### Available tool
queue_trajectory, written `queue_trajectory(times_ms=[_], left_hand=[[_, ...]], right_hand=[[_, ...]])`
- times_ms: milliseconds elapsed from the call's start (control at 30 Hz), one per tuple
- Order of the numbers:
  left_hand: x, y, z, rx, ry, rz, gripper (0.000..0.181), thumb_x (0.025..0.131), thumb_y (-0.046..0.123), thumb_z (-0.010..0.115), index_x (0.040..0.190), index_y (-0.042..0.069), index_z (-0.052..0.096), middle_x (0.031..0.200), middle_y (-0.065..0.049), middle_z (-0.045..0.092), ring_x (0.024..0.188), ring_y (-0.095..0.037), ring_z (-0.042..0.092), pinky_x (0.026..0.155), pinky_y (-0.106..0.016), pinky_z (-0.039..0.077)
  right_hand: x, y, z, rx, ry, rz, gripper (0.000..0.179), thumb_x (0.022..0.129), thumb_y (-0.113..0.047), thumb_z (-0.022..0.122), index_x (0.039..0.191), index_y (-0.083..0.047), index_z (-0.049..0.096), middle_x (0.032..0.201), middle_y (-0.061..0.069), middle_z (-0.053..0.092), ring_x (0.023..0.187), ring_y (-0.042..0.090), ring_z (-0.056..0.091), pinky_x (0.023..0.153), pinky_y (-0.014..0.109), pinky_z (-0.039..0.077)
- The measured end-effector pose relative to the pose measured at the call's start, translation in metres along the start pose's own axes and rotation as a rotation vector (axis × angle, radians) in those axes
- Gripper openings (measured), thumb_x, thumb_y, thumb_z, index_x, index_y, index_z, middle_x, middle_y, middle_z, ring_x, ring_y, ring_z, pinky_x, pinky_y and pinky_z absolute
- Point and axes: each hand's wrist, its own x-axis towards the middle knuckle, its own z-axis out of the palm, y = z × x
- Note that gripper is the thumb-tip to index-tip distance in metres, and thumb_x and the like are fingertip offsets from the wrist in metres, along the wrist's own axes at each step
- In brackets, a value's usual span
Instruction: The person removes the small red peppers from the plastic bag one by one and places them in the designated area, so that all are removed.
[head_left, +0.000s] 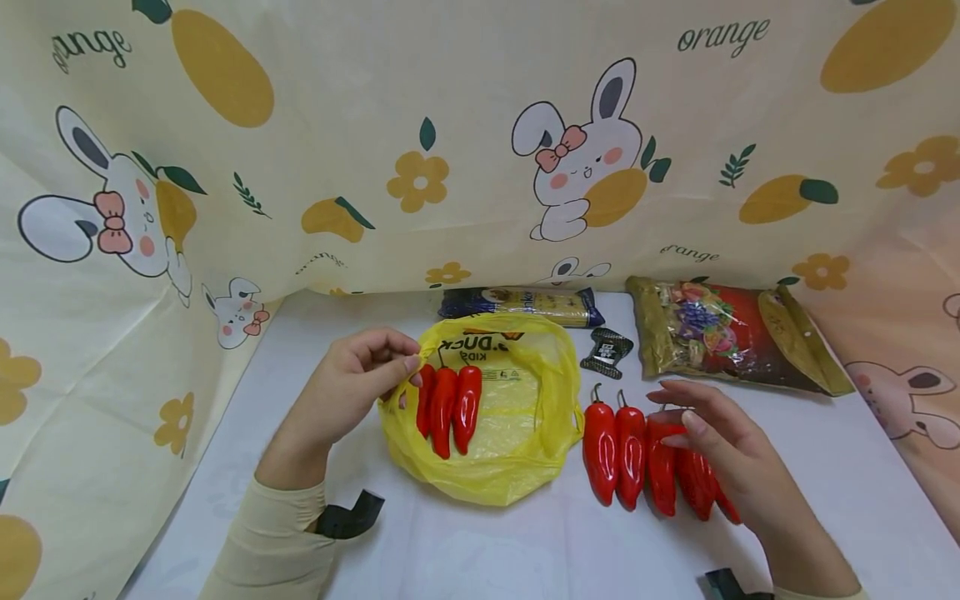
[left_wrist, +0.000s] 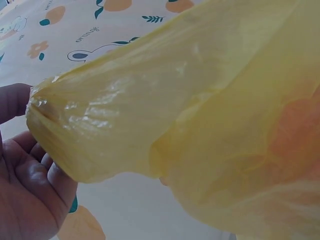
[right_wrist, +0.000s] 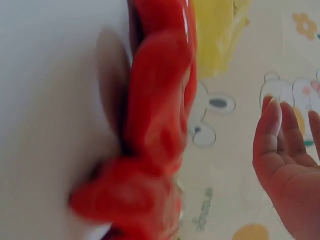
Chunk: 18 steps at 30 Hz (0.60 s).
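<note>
A yellow plastic bag lies opened out on the white table, three red chili peppers side by side within its rim. My left hand pinches the bag's left edge between thumb and fingers; in the left wrist view the yellow film is drawn taut from that pinch. To the right of the bag, several more red peppers form a row, stems pointing away from me. Over the right end of that row hovers my right hand, fingers loosely bent and holding nothing; the right wrist view shows it apart from the peppers.
Behind the bag lies a blue-and-yellow packet. A small black wrapped packet sits between the bag and a large red-and-gold package at the back right. A printed cloth hangs behind the table.
</note>
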Motion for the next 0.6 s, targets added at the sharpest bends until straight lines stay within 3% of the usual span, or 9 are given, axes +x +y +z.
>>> queue_trajectory(times_ms=[200, 367, 600], left_hand=[[0.000, 0.000, 0.000, 0.000, 0.000, 0.005, 0.015, 0.107, 0.005, 0.065, 0.116, -0.006, 0.070, 0.096, -0.015, 0.073, 0.079, -0.028, 0.063, 0.070, -0.028, 0.057], [-0.001, 0.000, 0.000, 0.005, 0.004, 0.002, 0.015, 0.107, 0.005, 0.065, 0.117, -0.006, 0.070, 0.096, -0.015, 0.073, 0.078, -0.028, 0.063, 0.069, -0.028, 0.057], [-0.001, 0.001, -0.001, 0.008, 0.008, 0.005, 0.015, 0.107, 0.004, 0.064, 0.116, -0.007, 0.069, 0.095, -0.015, 0.072, 0.076, -0.026, 0.061, 0.067, -0.028, 0.056]], right_hand=[[0.011, -0.008, 0.024, 0.029, -0.069, -0.041, 0.044, 0.114, -0.009, 0.050, 0.158, -0.014, 0.052, 0.146, 0.005, 0.063, 0.121, 0.023, 0.070, 0.092, 0.038, 0.061], [0.024, -0.013, 0.044, 0.082, -0.134, -0.061, 0.043, 0.114, -0.010, 0.050, 0.157, -0.010, 0.053, 0.146, 0.015, 0.061, 0.121, 0.025, 0.070, 0.093, 0.038, 0.060], [0.039, -0.017, 0.070, 0.136, -0.216, -0.022, 0.042, 0.115, -0.014, 0.050, 0.157, -0.007, 0.050, 0.147, 0.022, 0.058, 0.125, 0.028, 0.068, 0.097, 0.044, 0.059]])
